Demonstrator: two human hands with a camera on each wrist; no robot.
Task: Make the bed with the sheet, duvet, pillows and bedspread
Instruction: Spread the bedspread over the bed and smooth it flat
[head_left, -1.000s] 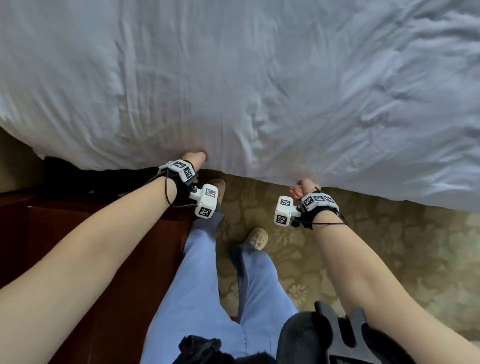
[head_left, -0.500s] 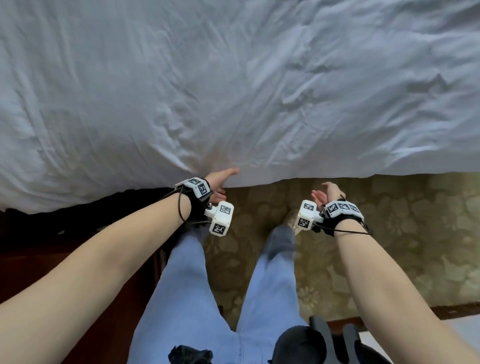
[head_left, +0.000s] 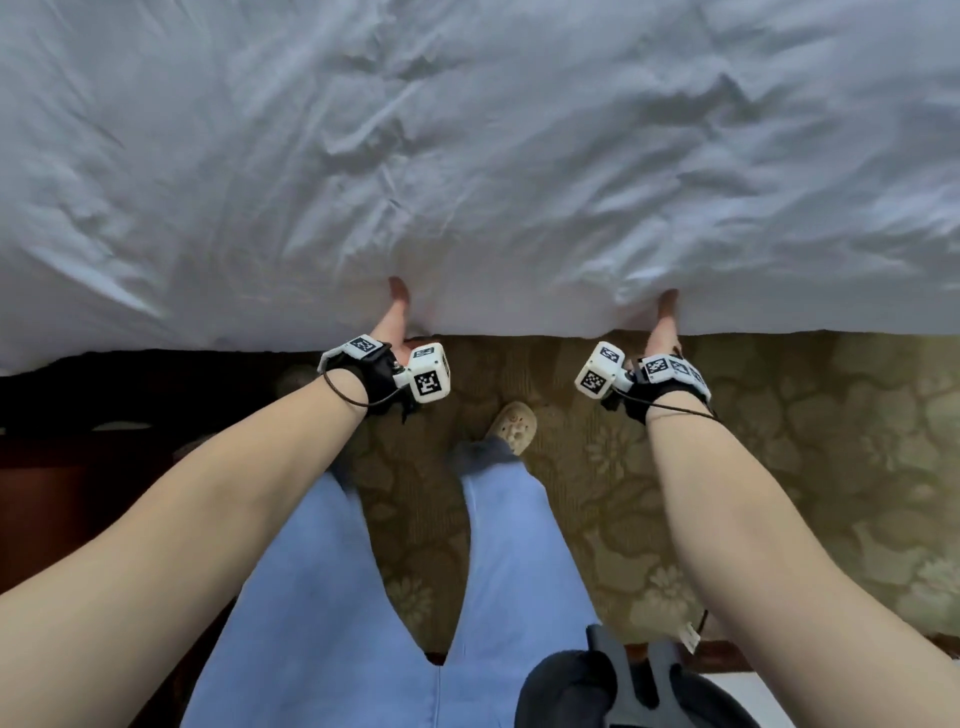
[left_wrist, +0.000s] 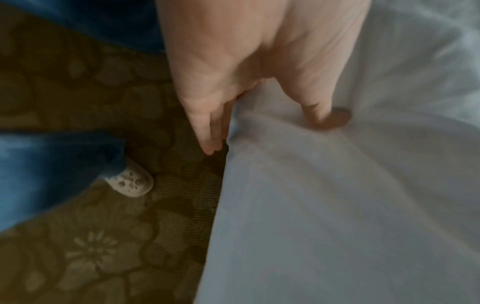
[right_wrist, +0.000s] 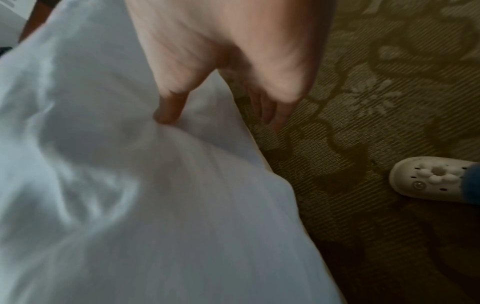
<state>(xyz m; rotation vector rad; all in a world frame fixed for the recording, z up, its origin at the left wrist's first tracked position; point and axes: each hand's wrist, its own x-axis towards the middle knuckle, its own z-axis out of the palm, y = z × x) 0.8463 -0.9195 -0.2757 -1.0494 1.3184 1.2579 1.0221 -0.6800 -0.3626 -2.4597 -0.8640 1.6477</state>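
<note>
Both hands grip the near edge of the white duvet (head_left: 467, 171), which covers the bed and overhangs its near edge above the carpet (head_left: 779, 467). The left hand (head_left: 395, 322) pinches the hem with its thumb on top and fingers (left_wrist: 207, 131) underneath; the right hand (head_left: 666, 327) holds it the same way, thumb pressed into the cloth, fingers (right_wrist: 270, 111) below. The 2 hands sit well apart along the hem.

The step in hand looks like spreading and squaring the duvet. To do it well, I judge the 2 grips should stay level and pull evenly, so the hem runs parallel to the bed's near edge. A short lift and shake would likely flatten the many creases across the top. The overhang appears deeper at the left corner than at the right, so the cloth probably needs shifting to even the drop. Pillows and bedspread are not in view.
</note>
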